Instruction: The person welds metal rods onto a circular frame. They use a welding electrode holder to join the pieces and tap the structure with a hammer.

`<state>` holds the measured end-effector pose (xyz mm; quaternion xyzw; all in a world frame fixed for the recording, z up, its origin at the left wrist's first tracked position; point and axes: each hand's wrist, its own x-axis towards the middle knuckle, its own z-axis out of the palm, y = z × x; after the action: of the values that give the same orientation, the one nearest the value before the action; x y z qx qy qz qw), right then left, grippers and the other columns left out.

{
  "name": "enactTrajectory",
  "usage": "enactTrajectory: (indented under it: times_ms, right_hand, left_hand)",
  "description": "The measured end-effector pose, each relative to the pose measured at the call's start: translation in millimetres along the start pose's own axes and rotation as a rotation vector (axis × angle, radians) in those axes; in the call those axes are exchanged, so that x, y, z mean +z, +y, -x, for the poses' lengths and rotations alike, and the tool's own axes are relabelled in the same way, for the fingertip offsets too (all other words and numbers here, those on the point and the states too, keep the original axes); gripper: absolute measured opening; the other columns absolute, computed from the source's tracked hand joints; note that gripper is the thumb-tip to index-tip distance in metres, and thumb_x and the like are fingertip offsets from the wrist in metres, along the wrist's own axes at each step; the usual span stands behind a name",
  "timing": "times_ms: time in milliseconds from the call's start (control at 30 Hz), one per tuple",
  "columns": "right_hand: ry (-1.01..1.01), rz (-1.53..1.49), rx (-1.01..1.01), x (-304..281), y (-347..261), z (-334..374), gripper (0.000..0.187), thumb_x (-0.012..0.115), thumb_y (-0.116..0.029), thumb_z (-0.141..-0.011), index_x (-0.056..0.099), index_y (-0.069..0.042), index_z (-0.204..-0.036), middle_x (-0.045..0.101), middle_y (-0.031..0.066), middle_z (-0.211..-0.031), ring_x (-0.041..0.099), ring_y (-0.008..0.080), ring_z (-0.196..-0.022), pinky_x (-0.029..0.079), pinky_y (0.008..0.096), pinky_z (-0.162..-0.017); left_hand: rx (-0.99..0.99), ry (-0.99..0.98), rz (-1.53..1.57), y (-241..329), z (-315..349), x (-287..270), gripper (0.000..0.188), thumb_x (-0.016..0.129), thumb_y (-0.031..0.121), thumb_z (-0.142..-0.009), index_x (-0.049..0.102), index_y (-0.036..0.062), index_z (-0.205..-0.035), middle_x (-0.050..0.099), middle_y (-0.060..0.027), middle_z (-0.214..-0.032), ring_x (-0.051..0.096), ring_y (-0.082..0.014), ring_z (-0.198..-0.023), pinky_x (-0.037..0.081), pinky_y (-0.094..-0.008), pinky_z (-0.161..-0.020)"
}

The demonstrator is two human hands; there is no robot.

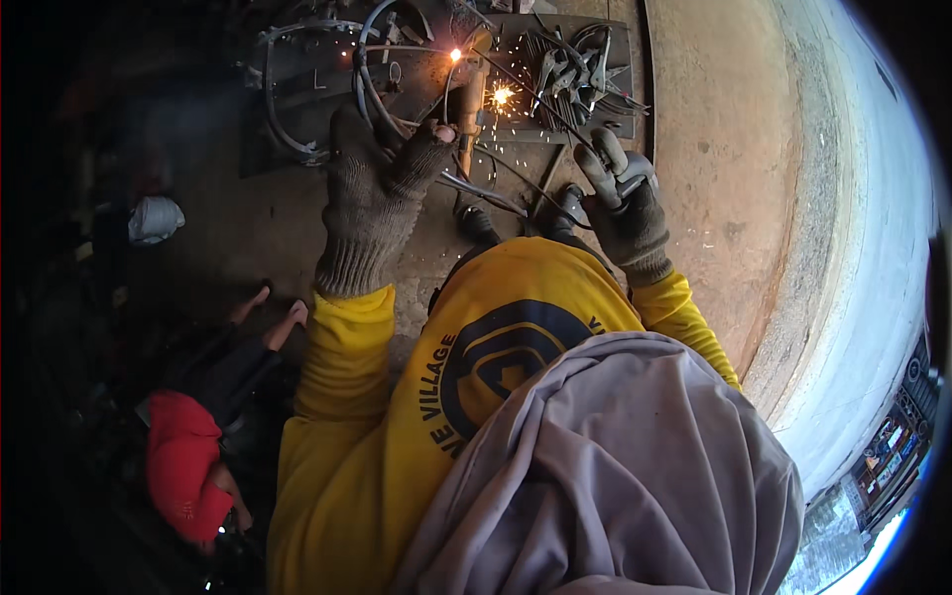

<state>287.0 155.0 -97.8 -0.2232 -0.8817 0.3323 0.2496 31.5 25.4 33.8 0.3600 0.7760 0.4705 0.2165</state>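
Note:
My left hand [379, 193], in a dark knitted glove, is closed around the lower end of a curved metal hoop [363, 74]; its grip is partly hidden, and a bare fingertip shows through the glove. My right hand [627, 203], also gloved, has its fingers wrapped round a grey holder whose form is mostly hidden. A thin dark welding rod [535, 96] slants from this hand up to the left. Near its far end a bright glowing point sits by an orange-brown metal pipe [472, 114], and sparks spray just right of the pipe.
The dark metal worktable [620, 45] carries a pile of grey metal pieces [575, 74] at right and another curved bar [273, 104] at left. Grey rods [486, 193] jut out below it. A white bundle [156, 219] lies left; a person in red [183, 461] is lower left.

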Motion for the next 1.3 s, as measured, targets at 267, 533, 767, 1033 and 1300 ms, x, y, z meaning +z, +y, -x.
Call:
enactTrajectory:
  times_ms: [267,533,767,1033,1300]
  right_hand:
    - [-0.024,0.037,0.040,-2,-6,-3,0.077,0.068,-0.004,-0.067,0.050,-0.019,-0.140,0.046,0.0111,-0.146,0.050,0.0320,-0.110,0.043,0.0387,-0.095]
    - [0.065,0.012,-0.016,-11,-22,-4,0.064,0.066,-0.001,-0.069,0.055,-0.011,-0.132,0.048,0.0151,-0.141,0.052,0.0305,-0.109,0.041,0.0344,-0.095]
    - [0.016,-0.093,0.022,-5,-6,10,0.072,0.069,-0.009,-0.070,0.051,-0.016,-0.139,0.046,0.0157,-0.141,0.048,0.0341,-0.114,0.042,0.0387,-0.096]
    - [-0.006,0.071,-0.045,-1,0,2,0.064,0.070,-0.011,-0.069,0.057,-0.016,-0.132,0.055,0.0106,-0.131,0.052,0.0283,-0.107,0.044,0.0375,-0.091]
    - [0.048,-0.111,0.087,1,-4,-3,0.032,0.073,-0.010,-0.075,0.062,-0.006,-0.105,0.064,0.0129,-0.102,0.063,0.0322,-0.089,0.050,0.0373,-0.078]
  left_hand:
    - [-0.027,0.023,-0.214,-11,0,-5,0.052,0.071,0.039,-0.086,0.054,0.0024,-0.118,0.064,-0.0094,-0.099,0.065,-0.0187,-0.086,0.051,-0.0318,-0.078]
    - [-0.027,0.100,-0.139,-29,2,-16,0.052,0.069,0.042,-0.088,0.049,-0.0017,-0.109,0.054,-0.0126,-0.088,0.058,-0.0226,-0.073,0.049,-0.0344,-0.065]
    - [-0.041,0.122,0.337,-16,-6,-23,0.051,0.075,0.027,-0.083,0.055,0.0044,-0.125,0.060,-0.0020,-0.095,0.057,-0.0102,-0.081,0.046,-0.0230,-0.069]
    - [-0.266,0.084,0.817,-26,-11,-35,0.053,0.074,0.028,-0.084,0.053,0.0039,-0.127,0.061,-0.0065,-0.104,0.059,-0.0145,-0.090,0.049,-0.0270,-0.073]
    - [-0.417,-0.170,1.642,6,-7,-2,0.034,0.055,0.019,-0.099,0.044,0.0001,-0.125,0.057,-0.0152,-0.108,0.065,-0.0303,-0.099,0.064,-0.0411,-0.081]
